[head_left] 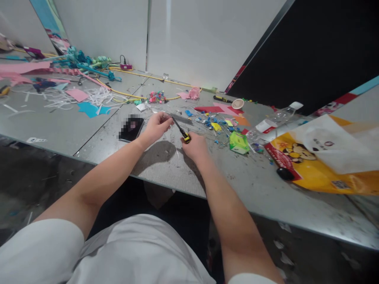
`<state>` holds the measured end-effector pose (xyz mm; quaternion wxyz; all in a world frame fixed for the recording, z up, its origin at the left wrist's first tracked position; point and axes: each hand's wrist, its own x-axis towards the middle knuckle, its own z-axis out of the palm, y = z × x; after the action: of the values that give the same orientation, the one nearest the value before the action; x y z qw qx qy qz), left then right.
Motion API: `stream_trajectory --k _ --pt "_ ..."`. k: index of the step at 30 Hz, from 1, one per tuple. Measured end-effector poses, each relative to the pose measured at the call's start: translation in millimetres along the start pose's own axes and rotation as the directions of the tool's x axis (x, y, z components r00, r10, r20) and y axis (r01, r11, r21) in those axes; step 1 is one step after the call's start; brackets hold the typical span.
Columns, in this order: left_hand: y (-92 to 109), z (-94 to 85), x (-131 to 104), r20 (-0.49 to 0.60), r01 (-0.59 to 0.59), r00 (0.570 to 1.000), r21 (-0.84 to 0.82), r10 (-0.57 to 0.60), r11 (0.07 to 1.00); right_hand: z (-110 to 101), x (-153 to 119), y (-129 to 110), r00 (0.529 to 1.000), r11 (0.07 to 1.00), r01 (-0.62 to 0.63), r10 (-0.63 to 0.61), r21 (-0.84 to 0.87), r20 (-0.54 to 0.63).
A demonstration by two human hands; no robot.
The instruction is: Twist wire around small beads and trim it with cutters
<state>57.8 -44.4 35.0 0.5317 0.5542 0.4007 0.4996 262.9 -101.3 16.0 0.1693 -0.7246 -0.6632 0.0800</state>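
Note:
My right hand [195, 146] is wrapped round a black-and-yellow screwdriver-like tool [186, 137], whose dark shaft points up and left toward my left hand [158, 125]. The fingers of my left hand are pinched near the tool's tip; what they hold is too small to make out. Both hands are just above the grey table [160, 169], near its front edge. A dark phone-like object [132, 128], partly pixelated, lies beside my left wrist. Thin wires and small blue and yellow pieces [216, 126] lie beyond my right hand.
At the right are a green box [238, 142], a clear bottle [278, 118] and a yellow packet [325, 157]. White paper strips [99, 96], pink paper [77, 94] and teal flowers [77, 59] lie at the left. A yellow cord [139, 74] runs along the back.

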Motion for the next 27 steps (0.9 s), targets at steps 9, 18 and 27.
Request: stream_trajectory --k 9,18,27 --pt "-11.6 -0.7 6.9 0.047 -0.013 0.999 0.024 0.012 1.000 8.4 10.1 4.0 0.999 0.996 -0.046 0.046 0.078 -0.004" --pt "-20.8 -8.0 6.3 0.182 0.034 0.971 0.543 -0.157 0.839 21.6 24.8 35.5 0.981 0.967 -0.184 0.193 -0.178 0.036" --pt "-9.1 -2.6 -0.1 0.155 0.414 0.891 0.108 -0.426 0.904 34.8 32.5 54.8 0.994 0.994 -0.104 0.103 -0.042 -0.028"
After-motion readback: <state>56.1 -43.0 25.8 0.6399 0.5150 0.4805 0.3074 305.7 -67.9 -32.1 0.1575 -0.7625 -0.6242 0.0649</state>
